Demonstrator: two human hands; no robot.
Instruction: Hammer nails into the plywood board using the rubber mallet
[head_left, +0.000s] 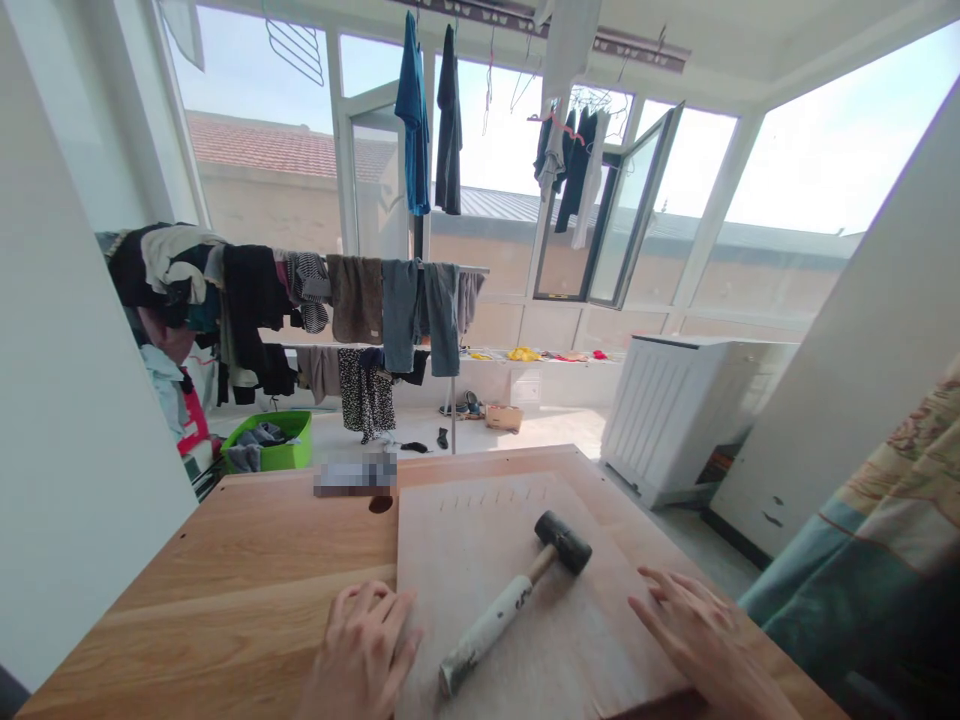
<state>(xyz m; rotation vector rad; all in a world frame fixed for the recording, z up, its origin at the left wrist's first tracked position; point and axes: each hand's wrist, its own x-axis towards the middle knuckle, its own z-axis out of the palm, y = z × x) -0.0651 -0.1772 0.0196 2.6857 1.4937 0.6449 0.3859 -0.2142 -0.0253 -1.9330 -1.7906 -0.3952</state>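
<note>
A mallet [517, 600] with a black head and a worn white-wrapped handle lies on a flat pale wooden board [439, 560]. Its head points to the far right, its handle end toward me. Along the board's far part stands a row of several thin nails [491, 498]. My left hand [366, 640] rests at the board's left edge, fingers apart and holding nothing. At the right edge my right hand [694, 630] lies with fingers stretched out, also without anything in it. Neither hand touches the mallet.
Under the board is a wooden table [247, 580] with a dark round hole [381, 504]. A blurred-out item [355, 475] lies at its far side. Beyond stand a laundry rack [454, 420], a green basket [289, 455] and a white cabinet [660, 415]. A curtain [847, 530] hangs at right.
</note>
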